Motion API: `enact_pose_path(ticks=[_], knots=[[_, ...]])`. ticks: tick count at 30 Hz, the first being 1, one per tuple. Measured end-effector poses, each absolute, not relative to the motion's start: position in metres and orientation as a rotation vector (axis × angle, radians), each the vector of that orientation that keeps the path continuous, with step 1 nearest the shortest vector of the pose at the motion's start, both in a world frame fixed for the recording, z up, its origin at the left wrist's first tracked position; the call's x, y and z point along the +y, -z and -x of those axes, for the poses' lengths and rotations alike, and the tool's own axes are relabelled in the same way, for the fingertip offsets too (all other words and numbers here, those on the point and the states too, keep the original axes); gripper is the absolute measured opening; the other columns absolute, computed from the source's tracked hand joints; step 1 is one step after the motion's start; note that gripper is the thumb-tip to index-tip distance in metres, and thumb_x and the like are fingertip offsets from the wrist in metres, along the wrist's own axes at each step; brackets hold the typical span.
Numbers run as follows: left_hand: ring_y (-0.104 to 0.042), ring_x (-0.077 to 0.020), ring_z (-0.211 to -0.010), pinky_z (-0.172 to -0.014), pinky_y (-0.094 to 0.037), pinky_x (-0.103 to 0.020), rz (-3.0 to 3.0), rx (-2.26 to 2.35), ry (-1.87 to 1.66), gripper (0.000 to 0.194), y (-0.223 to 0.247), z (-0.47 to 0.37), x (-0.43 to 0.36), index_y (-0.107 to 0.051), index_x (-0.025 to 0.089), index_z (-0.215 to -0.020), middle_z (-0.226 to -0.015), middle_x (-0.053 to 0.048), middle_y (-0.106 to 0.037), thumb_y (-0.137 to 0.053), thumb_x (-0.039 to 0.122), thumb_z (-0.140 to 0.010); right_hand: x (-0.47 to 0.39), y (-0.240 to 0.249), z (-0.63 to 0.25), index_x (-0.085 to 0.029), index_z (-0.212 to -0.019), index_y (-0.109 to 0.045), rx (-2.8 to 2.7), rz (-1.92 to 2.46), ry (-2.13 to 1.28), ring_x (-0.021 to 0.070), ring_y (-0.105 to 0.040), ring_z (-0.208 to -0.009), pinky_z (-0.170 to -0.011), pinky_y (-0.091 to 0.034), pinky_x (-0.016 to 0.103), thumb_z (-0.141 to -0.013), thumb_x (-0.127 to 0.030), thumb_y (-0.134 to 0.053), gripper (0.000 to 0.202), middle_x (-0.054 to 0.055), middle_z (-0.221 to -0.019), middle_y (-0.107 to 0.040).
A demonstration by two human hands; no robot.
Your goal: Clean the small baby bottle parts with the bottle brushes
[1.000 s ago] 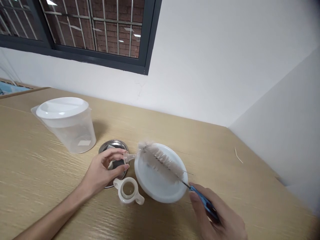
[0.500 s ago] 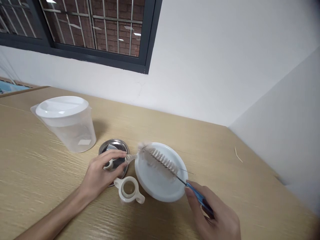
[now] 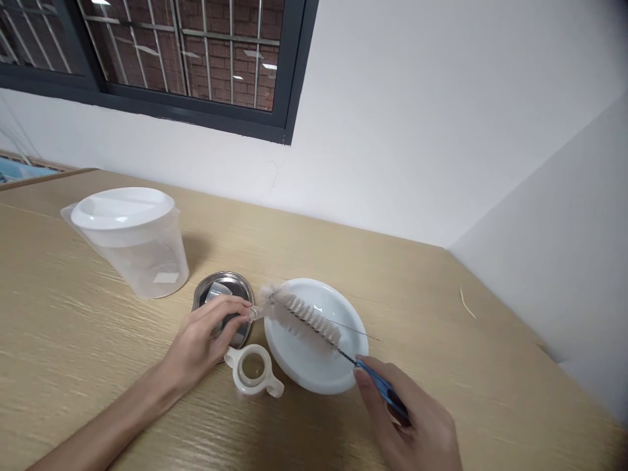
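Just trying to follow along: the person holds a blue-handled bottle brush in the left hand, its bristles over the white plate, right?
Not quite. The head view shows the blue-handled bottle brush in the right hand, not the left. Its bristles do lie over the white plate. The left hand pinches a small clear piece at the brush tip.

Right hand (image 3: 417, 428) cut by bottom edge

You have one head view only: it looks forward and down, near the wooden table (image 3: 73, 340), with the window (image 3: 161, 52) at 11 o'clock.
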State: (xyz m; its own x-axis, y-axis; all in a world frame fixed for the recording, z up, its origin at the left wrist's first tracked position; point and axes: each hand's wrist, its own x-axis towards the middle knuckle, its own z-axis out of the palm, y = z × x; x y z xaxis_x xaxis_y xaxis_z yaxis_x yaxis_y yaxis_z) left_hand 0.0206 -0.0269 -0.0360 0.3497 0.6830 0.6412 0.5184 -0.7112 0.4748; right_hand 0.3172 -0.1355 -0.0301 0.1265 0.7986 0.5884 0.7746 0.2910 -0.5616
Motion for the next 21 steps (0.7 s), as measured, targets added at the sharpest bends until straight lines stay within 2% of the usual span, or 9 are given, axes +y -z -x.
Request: enact_pose_path(ticks=[11,21], knots=[[-0.067,-0.0161,-0.103,-0.091,-0.052,-0.029,-2.606,0.991,-1.372,0.022,0.0389,-0.0159,-0.0272,-0.063,0.019,-0.109,-0.112,-0.006,-0.071,-0.059,0.003,-0.094,-0.1365,0.0238,-0.3174,-0.025,-0.095,-0.072,-1.601,1.453,-0.119,0.0106,-0.066,-0.059,-0.055,-0.05,0.017,-0.096,-0.037,-0.06,0.017,-0.002,-0.078,-0.074],[-0.064,-0.0166,-0.091,-0.085,-0.05,-0.031,-2.655,0.999,-1.367,0.02,0.0321,-0.0193,-0.0273,-0.06,0.018,-0.109,-0.1,-0.005,-0.071,-0.056,0.003,-0.095,-0.1351,0.0271,-0.3178,-0.022,-0.093,-0.074,-1.6,1.519,-0.12,0.0121,-0.065,-0.057,-0.054,-0.052,0.018,-0.096,-0.043,-0.058,0.027,0.001,-0.077,-0.074]])
